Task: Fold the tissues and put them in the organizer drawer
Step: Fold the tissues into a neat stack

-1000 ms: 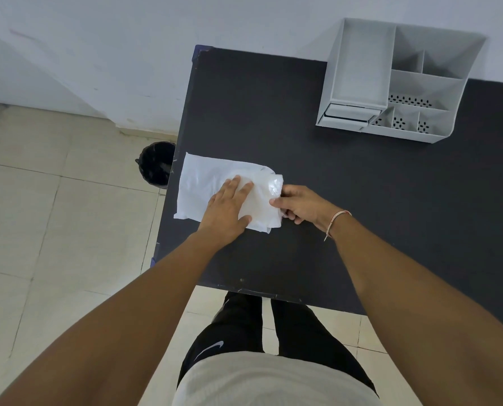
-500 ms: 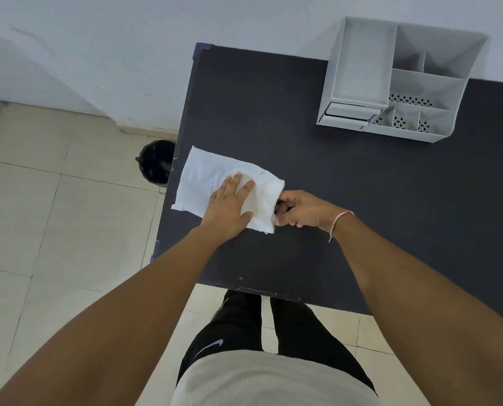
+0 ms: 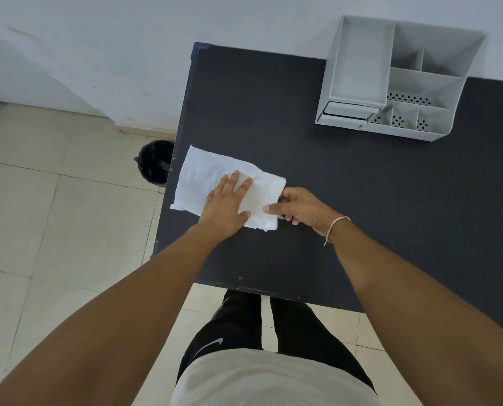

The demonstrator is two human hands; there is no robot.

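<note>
A white tissue point(image 3: 203, 177) lies folded into a long rectangle near the left edge of the black table point(image 3: 303, 159). My left hand point(image 3: 225, 205) rests flat on its middle, fingers spread, pressing it down. My right hand point(image 3: 301, 208) pinches the tissue's right end between thumb and fingers. The grey organizer point(image 3: 399, 80) stands at the far right of the table against the wall, its small drawer point(image 3: 348, 110) at the front left looking closed.
A black bin point(image 3: 155, 164) stands on the tiled floor just left of the table. The white wall runs behind the table. My legs are at the table's near edge.
The raised right end of the tissue has been laid down flat. My right hand stayed at that end and my left hand kept pressing, shifting only slightly.
</note>
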